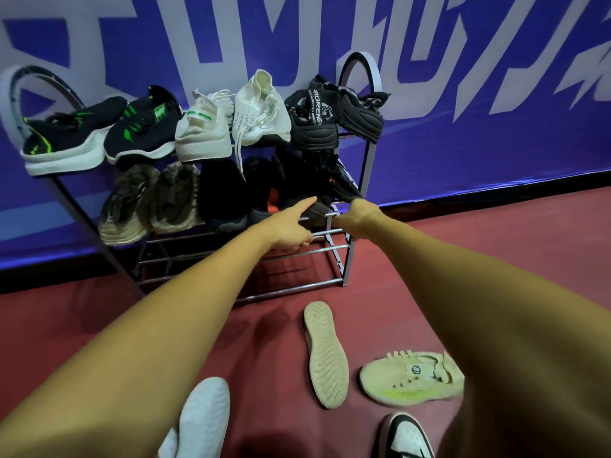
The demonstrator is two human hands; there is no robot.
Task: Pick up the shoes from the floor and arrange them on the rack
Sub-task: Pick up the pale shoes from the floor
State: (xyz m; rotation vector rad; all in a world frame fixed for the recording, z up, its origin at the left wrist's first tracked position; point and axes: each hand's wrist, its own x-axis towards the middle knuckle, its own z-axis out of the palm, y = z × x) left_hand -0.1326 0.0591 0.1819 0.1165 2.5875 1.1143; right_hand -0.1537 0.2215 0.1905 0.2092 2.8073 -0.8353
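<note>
The metal shoe rack stands against the blue wall. Its top shelf carries a black-and-green pair, a white pair and a black pair. On the middle shelf sit a khaki pair and several black shoes. My right hand grips the end of a black shoe at that shelf's right end. My left hand touches a neighbouring black shoe with its straight index finger. On the floor lie a beige shoe sole up and its mate on its side.
A white shoe and a black-and-white shoe show at the bottom edge on the red floor. The rack's two lower tiers are bare bars. My forearms hide part of the floor.
</note>
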